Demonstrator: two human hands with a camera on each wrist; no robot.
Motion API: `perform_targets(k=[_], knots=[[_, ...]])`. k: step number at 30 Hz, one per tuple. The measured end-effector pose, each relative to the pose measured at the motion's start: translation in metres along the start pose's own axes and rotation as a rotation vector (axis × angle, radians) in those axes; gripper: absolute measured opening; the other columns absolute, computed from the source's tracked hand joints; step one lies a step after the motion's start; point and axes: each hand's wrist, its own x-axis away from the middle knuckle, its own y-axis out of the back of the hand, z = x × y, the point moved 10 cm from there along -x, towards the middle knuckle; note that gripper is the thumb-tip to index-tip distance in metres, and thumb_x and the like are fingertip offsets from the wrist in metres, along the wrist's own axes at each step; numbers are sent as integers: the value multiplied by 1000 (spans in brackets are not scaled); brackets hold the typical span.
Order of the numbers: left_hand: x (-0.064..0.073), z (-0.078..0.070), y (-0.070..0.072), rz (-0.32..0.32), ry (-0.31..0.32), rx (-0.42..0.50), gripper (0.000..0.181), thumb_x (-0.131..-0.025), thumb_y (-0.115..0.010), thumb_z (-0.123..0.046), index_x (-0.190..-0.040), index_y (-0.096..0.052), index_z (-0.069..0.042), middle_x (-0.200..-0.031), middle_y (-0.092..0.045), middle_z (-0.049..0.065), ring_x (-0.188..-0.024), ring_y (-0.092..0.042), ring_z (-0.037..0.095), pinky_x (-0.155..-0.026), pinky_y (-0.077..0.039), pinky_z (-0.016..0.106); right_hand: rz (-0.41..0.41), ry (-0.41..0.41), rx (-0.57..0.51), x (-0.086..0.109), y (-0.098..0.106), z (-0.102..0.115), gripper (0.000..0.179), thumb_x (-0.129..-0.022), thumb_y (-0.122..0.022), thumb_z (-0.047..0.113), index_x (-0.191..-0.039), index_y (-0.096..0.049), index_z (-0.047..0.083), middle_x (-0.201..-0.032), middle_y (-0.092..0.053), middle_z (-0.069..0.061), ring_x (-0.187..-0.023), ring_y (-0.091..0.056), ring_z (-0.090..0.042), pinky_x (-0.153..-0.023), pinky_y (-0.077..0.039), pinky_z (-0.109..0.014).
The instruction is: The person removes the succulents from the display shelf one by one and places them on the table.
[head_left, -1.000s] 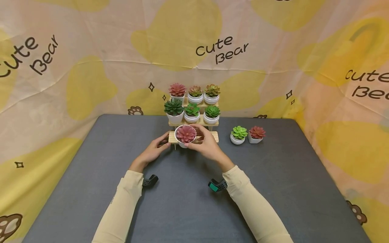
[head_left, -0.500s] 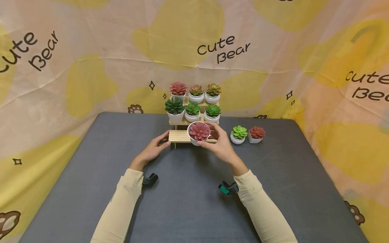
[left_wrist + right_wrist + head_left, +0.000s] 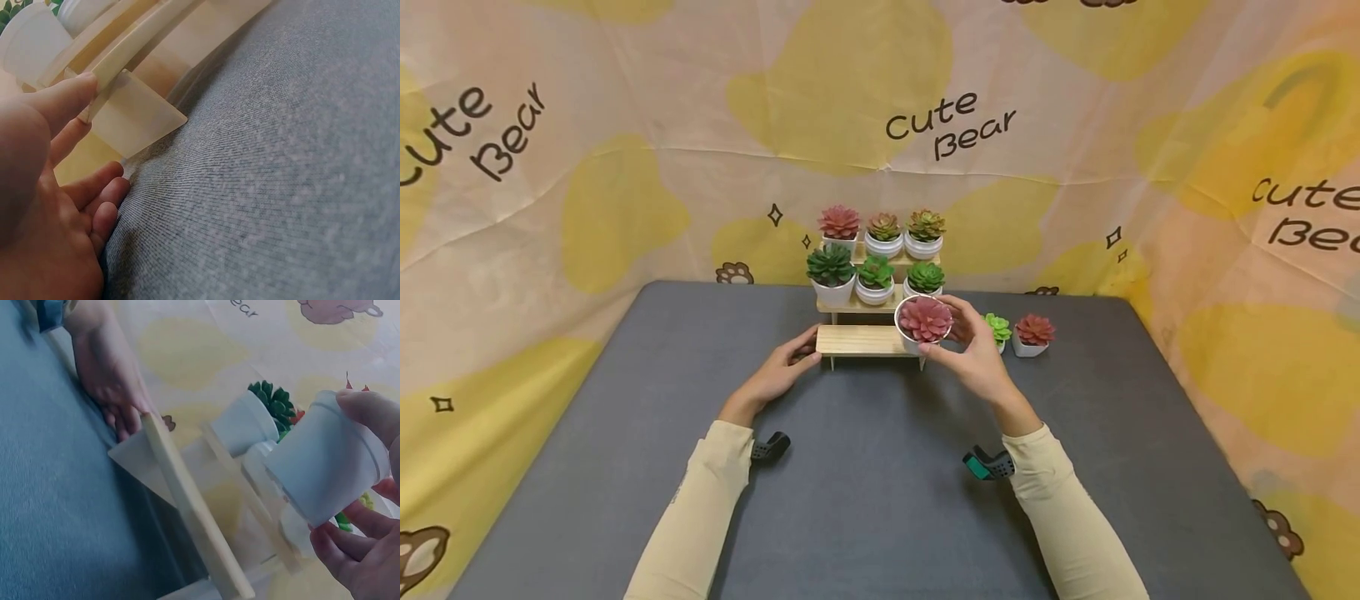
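My right hand (image 3: 972,354) grips a white round pot with a pink succulent (image 3: 925,320), thumb on the near side and fingers round the far side. In the right wrist view the white pot (image 3: 328,459) appears tilted and apart from the shelf edge. A three-step wooden plant stand (image 3: 857,340) stands at the back middle, its lowest board bare at the left. My left hand (image 3: 778,371) pinches that board's left end. Up close in the left wrist view, the thumb (image 3: 72,97) lies on the board's end, and the other fingers curl loosely beside the clear leg (image 3: 137,119).
Pink and yellowish succulents (image 3: 883,229) fill the top step; green succulents (image 3: 831,268) line the middle one. Right of the stand are a light-green succulent (image 3: 997,328), partly behind my right hand, and a red succulent (image 3: 1033,332). A printed cloth (image 3: 880,167) hangs behind the grey table (image 3: 850,500).
My right hand has carried the pink succulent rightward along the lowest board, from its left end to its right end. The left hand has stayed at the board's left end.
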Motion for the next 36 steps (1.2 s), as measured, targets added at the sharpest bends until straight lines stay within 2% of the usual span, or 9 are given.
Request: perform_targets(k=[8, 12, 17, 20, 25, 31, 36], knots=[[-1, 2, -1, -7, -5, -25, 62, -107, -53, -24, -162, -27, -12, -160, -40, 18, -140, -43, 39, -112, -33, 55, -15, -17, -42, 3, 15, -6, 70, -84, -74, -9, -146, -45, 0, -137, -57, -20, -114, -61, -1, -96, -49, -15], [-1, 1, -2, 0, -9, -18, 62, -107, -53, -24, -162, -27, -13, -160, -41, 17, -141, -43, 38, -113, -32, 55, -35, 9, -66, 3, 26, -6, 67, -83, -73, -11, -145, -47, -2, -130, -63, -5, -110, -64, -2, -94, -51, -17], [-2, 1, -1, -4, -6, -27, 61, -107, -52, -22, -162, -26, -13, -160, -40, 19, -141, -43, 39, -112, -33, 55, -45, 16, -163, 1, 37, -8, 62, -86, -68, -13, -144, -45, -5, -123, -67, 11, -109, -66, -3, -90, -53, -18], [-2, 1, -1, -6, -5, -33, 61, -107, -51, -19, -162, -25, -9, -160, -39, 21, -141, -42, 41, -112, -32, 56, -50, 0, -193, 1, 42, -11, 62, -88, -66, -13, -146, -43, -6, -125, -66, 12, -112, -65, -4, -92, -53, -18], [-2, 1, -1, -4, -2, -40, 61, -107, -49, -14, -161, -23, -3, -160, -36, 26, -141, -40, 46, -111, -32, 57, -74, -43, -170, 1, 53, -13, 66, -89, -66, -11, -150, -41, -2, -127, -63, 11, -112, -64, -3, -93, -52, -17], [-1, -1, 0, -9, -8, -54, 61, -107, -51, -19, -162, -25, -9, -160, -39, 21, -141, -43, 40, -110, -34, 52, -124, -33, -169, 2, 69, -11, 64, -89, -65, -13, -148, -43, -6, -124, -63, 12, -111, -64, -2, -94, -51, -16], [0, -2, 1, -7, -7, -33, 62, -107, -53, -23, -162, -27, -13, -160, -40, 18, -141, -43, 38, -111, -34, 52, -162, -24, -121, 4, 82, -9, 63, -88, -68, -12, -146, -45, -7, -123, -63, 13, -109, -64, -1, -94, -51, -15]])
